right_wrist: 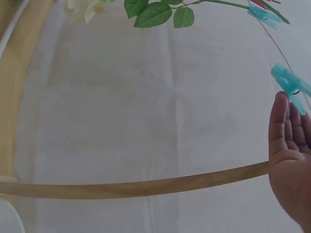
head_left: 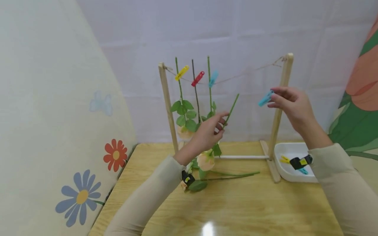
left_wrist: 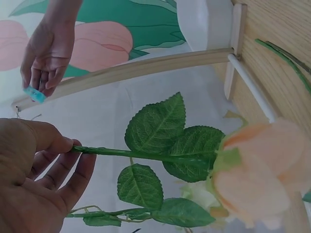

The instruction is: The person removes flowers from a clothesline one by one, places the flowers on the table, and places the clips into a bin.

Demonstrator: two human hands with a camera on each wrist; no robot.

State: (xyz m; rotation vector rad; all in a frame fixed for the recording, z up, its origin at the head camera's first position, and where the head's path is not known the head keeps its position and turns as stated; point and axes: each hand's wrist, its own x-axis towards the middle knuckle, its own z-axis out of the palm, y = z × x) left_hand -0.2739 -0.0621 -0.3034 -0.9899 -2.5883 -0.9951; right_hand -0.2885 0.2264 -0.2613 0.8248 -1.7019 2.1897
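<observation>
My left hand (head_left: 208, 131) pinches the green stem of a peach rose (left_wrist: 260, 170) between thumb and fingers. The rose hangs head down, its leaves below the grip and the cut end pointing up. Off to the right, beside the frame's right post, my right hand (head_left: 293, 105) pinches a light-blue clothespin (head_left: 265, 98) by its fingertips. Behind the left hand a thin string (head_left: 233, 78) spans the wooden frame. Three stems hang upside down from it, held by a yellow clothespin (head_left: 181, 73), a red clothespin (head_left: 198, 79) and another light-blue clothespin (head_left: 213, 79).
Loose flower stems (head_left: 236, 174) lie on the wooden table (head_left: 251, 203) in front of the frame. A white tray (head_left: 290, 147) with yellow and blue clothespins stands by the right foot. The wooden right post (head_left: 279, 121) rises close to the right hand.
</observation>
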